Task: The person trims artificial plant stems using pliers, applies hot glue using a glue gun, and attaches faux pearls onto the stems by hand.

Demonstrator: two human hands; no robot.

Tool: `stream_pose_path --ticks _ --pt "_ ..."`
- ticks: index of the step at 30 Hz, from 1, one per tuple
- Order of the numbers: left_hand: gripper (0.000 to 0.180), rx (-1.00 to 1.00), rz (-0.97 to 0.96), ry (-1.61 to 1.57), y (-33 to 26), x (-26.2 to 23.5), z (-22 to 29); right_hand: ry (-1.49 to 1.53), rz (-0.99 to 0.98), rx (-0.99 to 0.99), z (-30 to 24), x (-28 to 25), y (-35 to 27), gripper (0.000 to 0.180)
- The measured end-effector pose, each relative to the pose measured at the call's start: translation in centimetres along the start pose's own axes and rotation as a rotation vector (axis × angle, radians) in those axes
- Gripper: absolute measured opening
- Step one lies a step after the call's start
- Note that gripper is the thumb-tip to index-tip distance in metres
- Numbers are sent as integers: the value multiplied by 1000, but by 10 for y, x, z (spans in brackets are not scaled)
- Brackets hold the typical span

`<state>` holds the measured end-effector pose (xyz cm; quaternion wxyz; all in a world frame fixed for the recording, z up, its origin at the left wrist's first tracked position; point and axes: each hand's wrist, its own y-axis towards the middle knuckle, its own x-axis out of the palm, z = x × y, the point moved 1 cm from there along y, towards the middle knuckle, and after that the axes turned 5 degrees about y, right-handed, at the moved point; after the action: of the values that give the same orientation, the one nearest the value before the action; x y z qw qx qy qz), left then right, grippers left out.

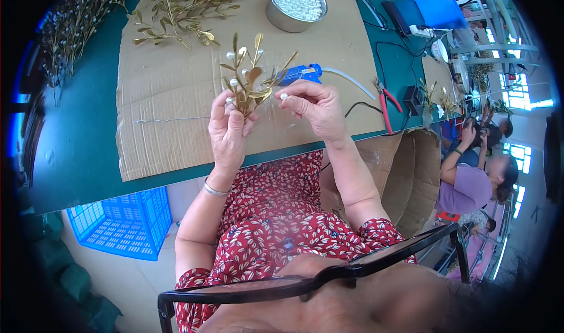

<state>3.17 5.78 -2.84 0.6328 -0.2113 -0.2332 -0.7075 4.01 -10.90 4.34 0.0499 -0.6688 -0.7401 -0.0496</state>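
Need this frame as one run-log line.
left hand: holds gold-leaf sprig | right hand: pinches white bead | blue glue gun: on cardboard | metal bowl: holds loose beads

bright indoor light | windows [518, 92] at right washed out | straight edges bowed | corners black

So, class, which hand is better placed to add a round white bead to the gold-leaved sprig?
Probably the right hand: it pinches a bead beside the sprig, which the left hand holds.

A silver bracelet [216, 190] accompanies red leaf-print clothing [267, 198].
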Motion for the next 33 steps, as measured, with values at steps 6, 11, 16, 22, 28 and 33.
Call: stream_pose_path --ticks 6,11,16,22,28,33 --pt "35 0 13 14 -2 1 2 447 -47 219 12 -4 0 14" --pt "43 -33 -24 -46 -2 -6 0 511 -55 202 12 -4 0 16" --pt "44 -39 -10 -3 -3 -6 3 559 -41 257 10 -3 0 14" --pt "47 -38 1 48 -2 -3 2 21 29 26 2 6 -7 14" --pt "39 16 -18 85 -4 -2 0 -121 23 -16 -1 9 -6 13" --pt "44 2 -32 96 -5 -6 -1 -133 3 -10 0 9 -5 12"
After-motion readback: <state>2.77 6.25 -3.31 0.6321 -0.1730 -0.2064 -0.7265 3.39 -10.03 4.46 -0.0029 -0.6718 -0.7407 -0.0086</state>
